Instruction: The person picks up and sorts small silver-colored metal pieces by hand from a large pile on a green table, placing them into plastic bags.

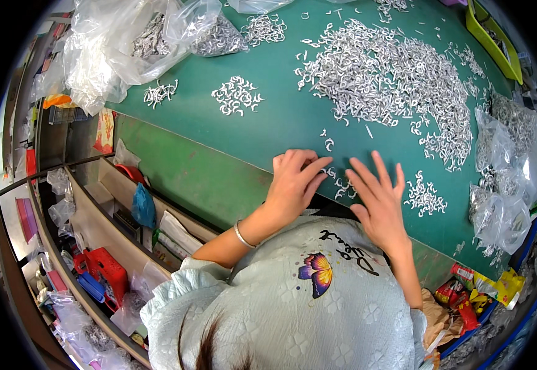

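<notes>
Silvery little metal hooks lie scattered on the green table between my hands, at twelve o'clock from my chest. My left hand curls its fingers together over a few; my right hand lies flat, fingers apart. Best to slide them lightly, not press

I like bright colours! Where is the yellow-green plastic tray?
In the head view, the yellow-green plastic tray sits at the far right corner of the green table, beyond the big heap of small white metal hooks, far from both hands.
</notes>
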`<action>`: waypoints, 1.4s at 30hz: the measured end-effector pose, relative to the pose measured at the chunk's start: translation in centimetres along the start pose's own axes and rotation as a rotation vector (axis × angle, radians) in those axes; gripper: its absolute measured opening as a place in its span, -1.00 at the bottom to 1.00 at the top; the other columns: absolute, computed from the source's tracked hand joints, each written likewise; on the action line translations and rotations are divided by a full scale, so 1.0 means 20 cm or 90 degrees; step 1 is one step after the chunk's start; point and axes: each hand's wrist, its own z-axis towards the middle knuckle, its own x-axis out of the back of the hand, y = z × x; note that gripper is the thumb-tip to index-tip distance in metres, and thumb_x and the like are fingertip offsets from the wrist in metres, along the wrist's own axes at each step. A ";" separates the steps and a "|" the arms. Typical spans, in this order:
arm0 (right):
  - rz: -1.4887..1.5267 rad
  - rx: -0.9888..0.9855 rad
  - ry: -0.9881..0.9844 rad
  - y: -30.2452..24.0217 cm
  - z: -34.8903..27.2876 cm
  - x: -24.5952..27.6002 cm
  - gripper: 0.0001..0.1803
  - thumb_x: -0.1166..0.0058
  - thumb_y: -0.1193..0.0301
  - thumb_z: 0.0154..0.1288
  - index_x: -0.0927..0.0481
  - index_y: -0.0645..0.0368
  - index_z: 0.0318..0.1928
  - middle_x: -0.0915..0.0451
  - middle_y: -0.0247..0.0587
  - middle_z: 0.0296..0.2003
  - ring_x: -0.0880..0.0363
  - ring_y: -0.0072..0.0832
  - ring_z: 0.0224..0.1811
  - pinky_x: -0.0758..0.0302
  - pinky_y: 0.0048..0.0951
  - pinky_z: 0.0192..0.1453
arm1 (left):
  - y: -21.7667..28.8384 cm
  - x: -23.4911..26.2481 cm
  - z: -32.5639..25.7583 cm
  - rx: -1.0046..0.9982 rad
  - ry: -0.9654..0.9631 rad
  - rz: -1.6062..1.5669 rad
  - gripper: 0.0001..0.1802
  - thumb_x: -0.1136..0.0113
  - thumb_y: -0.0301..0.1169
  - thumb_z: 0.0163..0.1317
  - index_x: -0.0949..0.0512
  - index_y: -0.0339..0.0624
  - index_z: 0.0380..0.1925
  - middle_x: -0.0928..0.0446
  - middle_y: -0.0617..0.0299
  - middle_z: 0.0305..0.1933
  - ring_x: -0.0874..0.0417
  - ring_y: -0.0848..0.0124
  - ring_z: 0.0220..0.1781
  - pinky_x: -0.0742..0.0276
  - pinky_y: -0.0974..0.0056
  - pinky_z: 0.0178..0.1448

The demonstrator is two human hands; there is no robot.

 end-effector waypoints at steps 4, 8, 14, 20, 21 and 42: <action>-0.037 0.018 -0.037 -0.02 0.03 -0.06 -0.37 -0.18 0.33 0.09 -0.47 0.04 0.25 -0.28 -0.38 0.39 0.03 -0.09 0.53 0.30 0.32 0.46 | -0.01 -0.01 0.00 -0.021 -0.021 0.003 -0.71 -0.31 -0.52 0.09 -0.61 -0.11 -0.14 -0.45 0.24 -0.17 -0.46 0.30 -0.10 -0.20 0.16 -0.03; -0.077 -0.021 0.003 0.01 -0.01 -0.02 -0.35 -0.20 0.28 0.10 -0.45 0.02 0.28 -0.27 -0.38 0.40 0.02 -0.09 0.53 0.30 0.33 0.46 | -0.02 -0.01 -0.01 -0.010 -0.010 -0.005 -0.72 -0.30 -0.52 0.09 -0.60 -0.12 -0.15 -0.44 0.25 -0.18 -0.46 0.30 -0.10 -0.20 0.15 -0.03; -0.078 -0.016 -0.045 0.00 0.01 -0.05 -0.31 -0.25 0.25 0.08 -0.43 0.08 0.28 -0.26 -0.42 0.40 0.03 -0.15 0.53 0.24 0.36 0.45 | -0.02 -0.02 -0.02 -0.008 -0.016 -0.010 -0.74 -0.30 -0.54 0.08 -0.60 -0.14 -0.18 -0.44 0.25 -0.19 -0.46 0.30 -0.13 -0.21 0.17 -0.04; -0.099 -0.117 0.013 0.10 -0.15 0.02 -0.23 -0.25 0.34 0.05 -0.35 0.19 0.32 -0.23 -0.26 0.41 -0.04 -0.15 0.52 0.28 0.26 0.50 | 0.02 -0.06 -0.02 -0.010 -0.023 -0.027 -0.71 -0.32 -0.57 0.04 -0.61 -0.13 -0.18 -0.45 0.26 -0.20 -0.48 0.31 -0.15 -0.24 0.17 -0.02; -0.111 -0.134 0.017 0.11 -0.17 0.02 -0.24 -0.25 0.34 0.06 -0.35 0.20 0.32 -0.24 -0.26 0.41 -0.03 -0.15 0.52 0.29 0.27 0.50 | 0.03 -0.08 -0.02 -0.016 -0.027 -0.033 -0.70 -0.32 -0.57 0.04 -0.60 -0.13 -0.17 -0.45 0.25 -0.20 -0.48 0.31 -0.14 -0.24 0.17 -0.02; -0.016 0.028 0.058 -0.03 0.16 -0.09 -0.42 -0.11 0.33 0.29 -0.37 0.20 0.30 -0.24 -0.26 0.40 -0.05 -0.17 0.51 0.12 0.28 0.45 | -0.08 -0.01 0.10 0.041 0.048 0.075 -0.69 -0.28 -0.58 0.09 -0.59 -0.12 -0.12 -0.46 0.25 -0.12 -0.45 0.28 -0.11 -0.23 0.21 -0.05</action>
